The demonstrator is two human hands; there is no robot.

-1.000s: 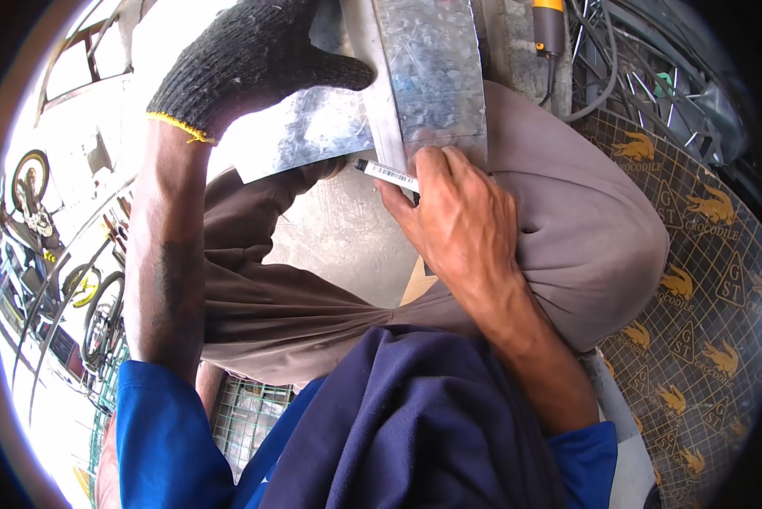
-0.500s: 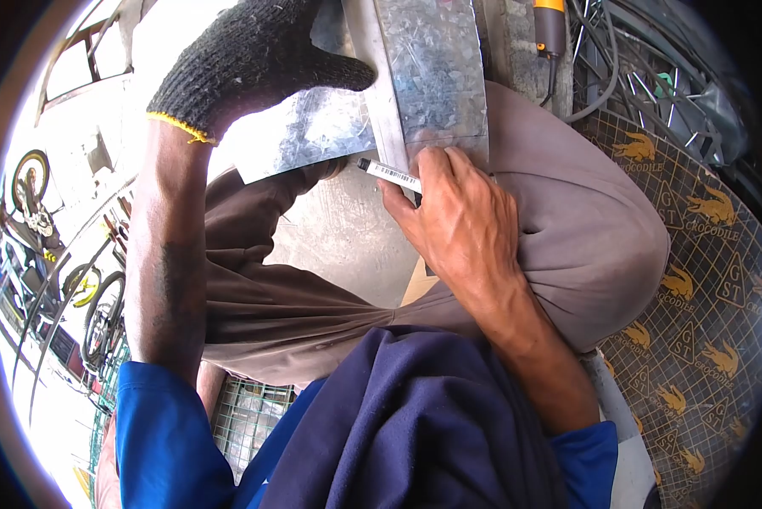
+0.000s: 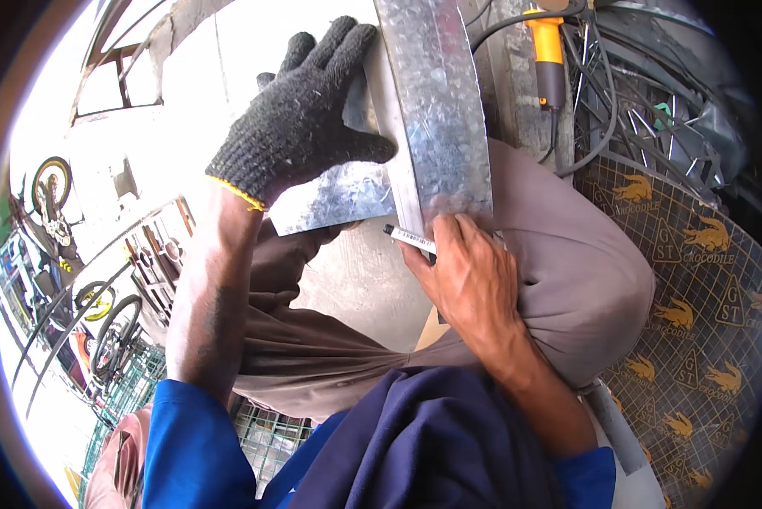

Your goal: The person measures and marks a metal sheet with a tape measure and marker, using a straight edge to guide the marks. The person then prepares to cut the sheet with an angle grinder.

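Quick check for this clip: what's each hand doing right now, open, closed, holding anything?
Left hand: open, spread over the metal sheet, nothing visibly gripped.
Right hand: closed, holding a marker.

head view, forward-down, near left hand, right hand

charcoal glove, yellow trim, mottled silver sheet, black-and-white marker

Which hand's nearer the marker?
Right. The right hand holds the marker; the gloved left hand is ahead of it and leftward, over the sheet metal.
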